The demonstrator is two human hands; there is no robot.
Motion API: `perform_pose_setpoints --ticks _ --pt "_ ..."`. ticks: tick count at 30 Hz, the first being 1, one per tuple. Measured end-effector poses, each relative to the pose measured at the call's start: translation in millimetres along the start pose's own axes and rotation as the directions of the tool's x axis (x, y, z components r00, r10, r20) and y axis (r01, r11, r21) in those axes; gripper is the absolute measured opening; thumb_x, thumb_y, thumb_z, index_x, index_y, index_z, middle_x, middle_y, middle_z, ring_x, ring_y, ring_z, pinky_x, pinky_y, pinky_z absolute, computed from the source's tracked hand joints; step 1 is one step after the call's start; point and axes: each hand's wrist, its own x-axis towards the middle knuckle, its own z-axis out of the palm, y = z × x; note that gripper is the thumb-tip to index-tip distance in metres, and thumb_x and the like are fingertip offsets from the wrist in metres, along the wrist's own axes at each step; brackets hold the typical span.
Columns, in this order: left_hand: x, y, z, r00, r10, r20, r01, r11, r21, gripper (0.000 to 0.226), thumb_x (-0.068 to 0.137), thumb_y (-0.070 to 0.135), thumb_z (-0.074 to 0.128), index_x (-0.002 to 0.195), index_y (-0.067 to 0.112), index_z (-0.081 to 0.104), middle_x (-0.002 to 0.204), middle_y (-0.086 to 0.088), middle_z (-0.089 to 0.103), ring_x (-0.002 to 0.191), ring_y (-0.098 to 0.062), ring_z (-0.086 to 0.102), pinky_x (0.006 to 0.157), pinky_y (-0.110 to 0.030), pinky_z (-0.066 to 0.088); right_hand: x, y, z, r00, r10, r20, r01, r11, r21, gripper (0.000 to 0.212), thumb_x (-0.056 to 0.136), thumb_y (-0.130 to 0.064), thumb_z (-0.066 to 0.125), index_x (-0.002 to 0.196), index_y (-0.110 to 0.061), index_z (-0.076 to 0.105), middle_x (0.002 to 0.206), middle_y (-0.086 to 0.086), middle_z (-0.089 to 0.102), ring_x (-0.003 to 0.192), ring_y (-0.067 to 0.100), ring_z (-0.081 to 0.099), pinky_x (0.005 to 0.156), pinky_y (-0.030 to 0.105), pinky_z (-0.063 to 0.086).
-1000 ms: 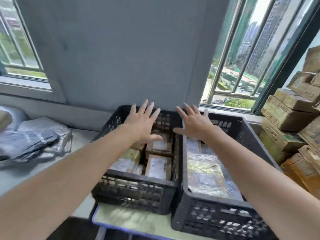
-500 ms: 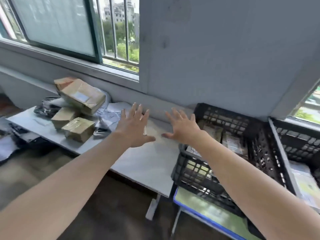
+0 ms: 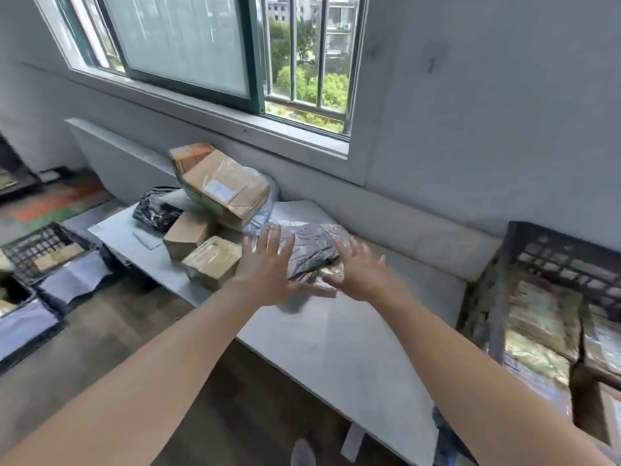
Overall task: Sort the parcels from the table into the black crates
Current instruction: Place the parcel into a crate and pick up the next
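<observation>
Fingers (image 3: 273,238) of left hand (image 3: 265,274) spread wide, straight, holding nothing; right hand (image 3: 361,275) likewise. 2 hands over grey plastic parcel (image 3: 312,252) near table (image 3: 336,341) far edge; contact unclear. Cardboard boxes (image 3: 208,237) piled at left end. Black crate (image 3: 554,260) past right end.

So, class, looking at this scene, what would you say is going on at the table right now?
A person is sorting parcels. Both arms reach out, with the left hand and right hand spread open over a grey plastic-wrapped parcel on the table. The blur makes it unclear whether they touch it yet. A pile of cardboard boxes waits just to the left of the hands. The black crate on the right already holds several parcels.
</observation>
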Motion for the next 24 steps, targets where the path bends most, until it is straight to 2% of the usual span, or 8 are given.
perform_pose_setpoints --ticks 5,9,15,17,20,24 --pt "79.0 -30.6 34.6 0.996 -0.005 0.087 0.009 0.999 -0.044 0.118 0.075 0.089 0.04 0.157 0.02 -0.011 0.165 -0.012 -0.012 0.151 -0.032 -0.014 0.117 -0.057 0.007 84.0 0.1 28.3 0.994 0.06 0.088 -0.065 0.996 0.055 0.095 0.088 -0.07 0.049 0.156 -0.031 -0.003 0.165 0.007 -0.006 0.151 0.031 -0.001 0.114 0.065 0.015" --pt "127.0 -48.7 64.2 0.985 0.026 0.172 -0.014 0.997 -0.07 0.13 0.068 0.086 0.057 0.156 0.021 -0.013 0.164 -0.013 -0.015 0.15 -0.034 -0.016 0.117 -0.058 0.008 121.6 -1.5 51.8 0.984 0.084 0.155 -0.099 0.991 0.089 0.095 0.087 -0.07 0.051 0.156 -0.033 -0.004 0.165 0.01 -0.005 0.151 0.031 0.002 0.112 0.066 0.012" --pt "183.9 -76.8 95.6 0.957 0.066 0.281 -0.046 0.996 -0.077 0.137 0.061 0.088 0.06 0.157 0.02 -0.01 0.164 -0.014 -0.013 0.151 -0.035 -0.01 0.117 -0.057 0.014 155.2 -19.0 89.0 0.968 0.091 0.234 -0.135 0.974 0.182 0.096 0.088 -0.069 0.051 0.157 -0.028 0.0 0.165 0.01 -0.002 0.151 0.028 0.0 0.117 0.058 0.017" --pt "200.0 -85.0 105.1 0.948 0.1 0.301 -0.082 0.994 -0.07 0.137 0.062 0.083 0.065 0.157 0.019 -0.009 0.164 -0.015 -0.011 0.151 -0.035 -0.008 0.117 -0.057 0.016 162.8 -29.1 98.2 0.962 0.082 0.26 -0.142 0.965 0.221 0.099 0.086 -0.069 0.054 0.157 -0.03 -0.002 0.165 0.008 -0.007 0.151 0.028 -0.004 0.118 0.055 0.02" --pt "221.0 -97.7 120.6 0.933 0.161 0.323 -0.132 0.985 -0.111 0.136 0.063 0.073 0.075 0.156 0.02 -0.008 0.163 -0.017 -0.008 0.151 -0.036 -0.005 0.118 -0.057 0.02 170.0 -48.6 110.3 0.954 0.097 0.284 -0.159 0.966 0.204 0.106 0.081 -0.071 0.058 0.157 -0.032 -0.005 0.164 0.008 -0.012 0.151 0.029 -0.006 0.118 0.057 0.017" --pt "243.4 -112.6 137.5 0.905 0.261 0.336 -0.175 0.948 -0.266 0.135 0.063 0.063 0.082 0.157 0.021 -0.005 0.161 -0.023 -0.005 0.148 -0.043 0.01 0.115 -0.054 0.028 169.2 -75.3 125.1 0.939 0.169 0.301 -0.238 0.948 0.21 0.108 0.08 -0.068 0.063 0.157 -0.031 -0.005 0.163 0.006 -0.018 0.15 0.031 -0.011 0.118 0.059 0.016"
